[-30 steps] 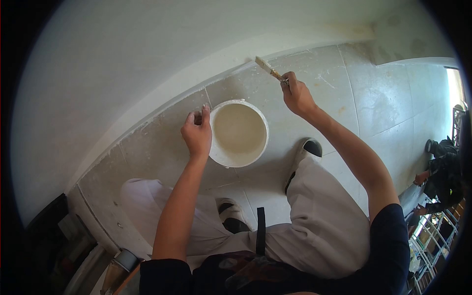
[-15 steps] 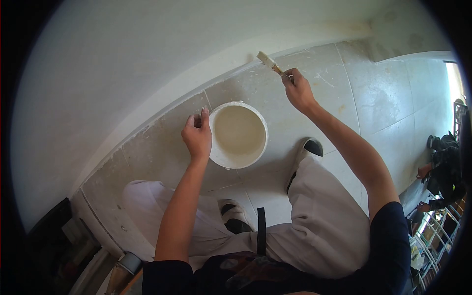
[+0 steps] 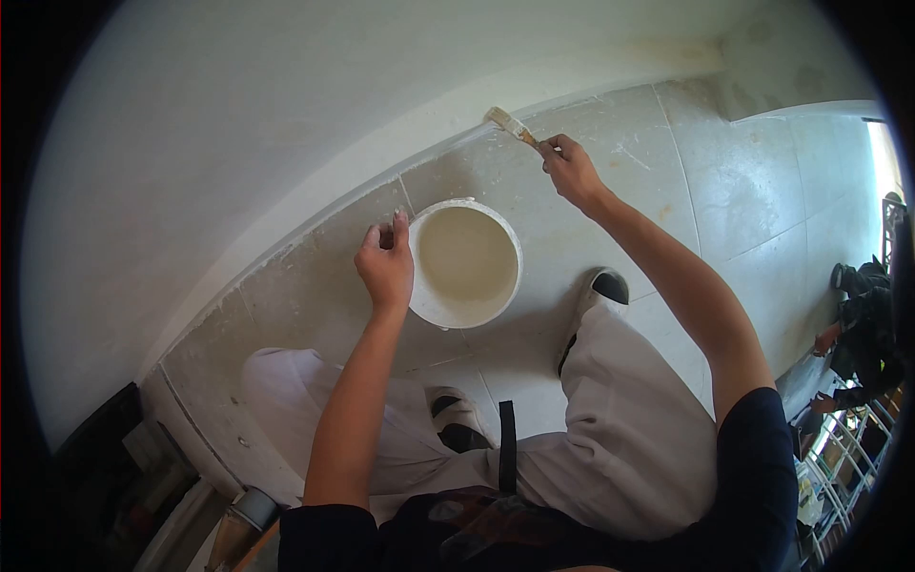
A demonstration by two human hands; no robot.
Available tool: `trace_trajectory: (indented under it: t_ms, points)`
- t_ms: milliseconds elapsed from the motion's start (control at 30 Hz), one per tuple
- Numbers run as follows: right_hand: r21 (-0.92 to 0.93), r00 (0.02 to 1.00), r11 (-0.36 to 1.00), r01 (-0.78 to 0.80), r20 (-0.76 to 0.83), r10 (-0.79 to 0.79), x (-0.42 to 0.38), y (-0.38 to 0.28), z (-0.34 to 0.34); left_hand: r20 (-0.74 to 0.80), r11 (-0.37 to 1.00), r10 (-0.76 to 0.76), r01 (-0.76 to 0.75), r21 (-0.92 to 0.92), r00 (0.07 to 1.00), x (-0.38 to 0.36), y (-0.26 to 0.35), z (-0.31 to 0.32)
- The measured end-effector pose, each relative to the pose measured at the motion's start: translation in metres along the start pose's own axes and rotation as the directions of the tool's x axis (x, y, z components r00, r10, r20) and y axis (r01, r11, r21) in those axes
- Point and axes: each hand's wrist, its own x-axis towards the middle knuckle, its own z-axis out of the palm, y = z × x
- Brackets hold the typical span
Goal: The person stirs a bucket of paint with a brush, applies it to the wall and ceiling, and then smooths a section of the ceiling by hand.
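My right hand (image 3: 572, 172) grips a paintbrush (image 3: 515, 127) by its handle. Its pale, coated bristles touch the foot of the wall (image 3: 410, 138), where it meets the floor. At the left rim of a round white bucket (image 3: 518, 272), my left hand (image 3: 384, 262) is closed with its fingers curled. It seems to grip the bucket's edge or handle, though the exact hold is hidden. Cream-coloured liquid (image 3: 465, 253) lies in the bucket.
Grey floor tiles (image 3: 610, 219) with whitish smears run along the wall. My shoes (image 3: 605, 286) stand just behind the bucket. Far right, another person in dark clothes (image 3: 863, 324) is near a metal rack (image 3: 853, 458). A grey-topped container (image 3: 253, 510) stands lower left.
The paintbrush has moved slightly left and down, so its bristles now meet the base of the wall. My left hand and the bucket hold nearly the same position.
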Motion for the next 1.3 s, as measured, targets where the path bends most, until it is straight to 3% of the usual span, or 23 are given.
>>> trace_trajectory:
  t_ms: [267, 567, 767, 867, 1067, 1300]
  points:
    - [0.011, 0.990, 0.993, -0.121, 0.074, 0.120, -0.019, -0.001, -0.011, 0.008, 1.000, -0.023, 0.023, -0.001, 1.000, 0.001, 0.001, -0.001]
    - [-0.002, 0.994, 0.998, -0.060, 0.096, 0.060, -0.026, 0.000, -0.013, -0.008, 1.000, 0.000, 0.000, 0.004, 1.000, -0.001, -0.001, 0.001]
    - [0.060, 0.994, 0.996, 0.068, 0.077, -0.073, -0.026, 0.002, -0.010, -0.009, 1.000, 0.018, -0.018, -0.006, 1.000, -0.001, 0.005, -0.002]
    - [0.117, 0.997, 0.992, 0.040, 0.067, -0.048, -0.029, 0.002, -0.012, -0.007, 0.999, 0.043, -0.043, 0.021, 0.999, -0.001, 0.006, -0.003]
    - [0.016, 0.997, 0.998, 0.066, -0.039, -0.065, -0.041, 0.014, -0.028, -0.003, 0.996, 0.084, -0.084, 0.036, 0.996, 0.000, 0.002, -0.002]
    - [-0.078, 0.999, 0.997, 0.016, -0.049, -0.020, -0.072, 0.031, -0.057, 0.031, 0.988, 0.140, -0.142, 0.060, 0.990, 0.001, -0.001, 0.000]
